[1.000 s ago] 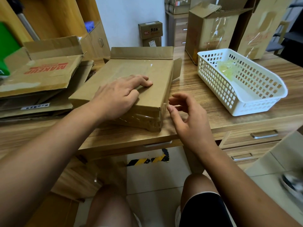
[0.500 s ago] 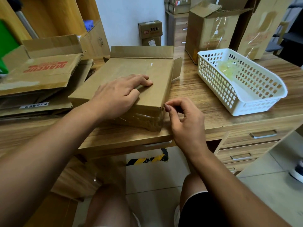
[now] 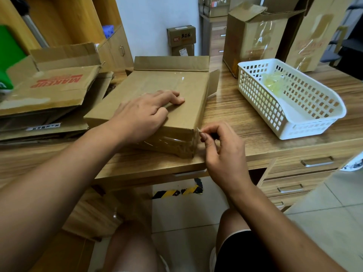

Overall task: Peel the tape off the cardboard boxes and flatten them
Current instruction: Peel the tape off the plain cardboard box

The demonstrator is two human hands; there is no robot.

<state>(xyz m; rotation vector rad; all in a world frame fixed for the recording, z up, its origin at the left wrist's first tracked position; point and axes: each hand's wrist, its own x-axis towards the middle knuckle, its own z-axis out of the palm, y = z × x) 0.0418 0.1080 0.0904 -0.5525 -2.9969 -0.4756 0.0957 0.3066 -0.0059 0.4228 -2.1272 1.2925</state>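
My right grip (image 3: 222, 150) is pinched, thumb and forefinger closed on a small lifted end of the clear tape (image 3: 169, 141). That end sits at the near right corner of the cardboard box (image 3: 176, 89), which lies on the counter (image 3: 235, 122) just left of this grip. My left grip (image 3: 145, 112) grasps nothing; it lies released, palm down on the box top, bracing it.

I judge this to be the start of a peel: the end is raised, but the band across the near face is not yet off. The next move calls for a slow, low pull along that face so the film does not snap, with the left pressing against the tug. Flattening waits until the seams are free.

Beyond my right grip stands a white basket (image 3: 294, 122) holding a yellowish wad, likely peeled tape, though I cannot be sure. Left of my left grip lies a stack of flattened boxes (image 3: 49, 91). Farther off stand upright boxes (image 3: 253, 36) with loose film.

The pinched end is tiny and partly hidden by my fingertips (image 3: 204, 137), so I cannot tell how much is free. My left palm covers part of the top, and the box's underside and far side are out of sight.
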